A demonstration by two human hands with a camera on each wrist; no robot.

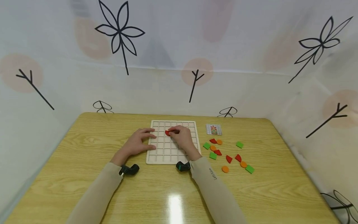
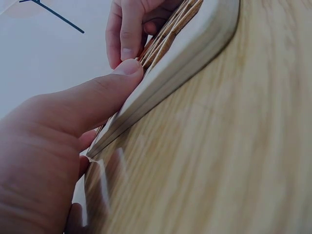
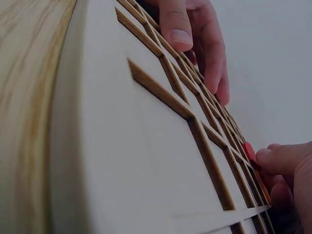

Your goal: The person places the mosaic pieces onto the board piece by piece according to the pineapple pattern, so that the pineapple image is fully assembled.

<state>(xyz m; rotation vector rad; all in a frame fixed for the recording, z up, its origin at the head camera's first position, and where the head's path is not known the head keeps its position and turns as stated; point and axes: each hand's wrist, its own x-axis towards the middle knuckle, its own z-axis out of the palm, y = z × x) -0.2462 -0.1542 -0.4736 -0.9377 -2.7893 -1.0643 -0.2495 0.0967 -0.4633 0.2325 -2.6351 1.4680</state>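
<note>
In the head view, we see the grid board (image 1: 164,158) lying on the wooden table (image 1: 139,193). The right hand (image 1: 182,137) is above its middle part, and its thumb and fingers pinch 1 red piece (image 1: 167,133) over the cells. The left hand (image 1: 136,142) does not grip anything; its fingers are spread out, and their tips reach over the left border of the board. To the right of the board we find 1 small picture card (image 1: 213,129). Nearer than this card, there are scattered 4 red wedges (image 1: 229,159), 4 orange discs (image 1: 225,169) and 4 green squares (image 1: 250,169).

In the left wrist view, we observe that the thumb of the left hand rests on the border of the board. The right hand is behind it; a thin reddish edge shows beside its fingers, too small for us to identify.

In the right wrist view, we notice the red piece between the fingers of the right hand, close to the grid. Just beside it, we see 1 orange piece (image 3: 263,187), partly hidden.
</note>
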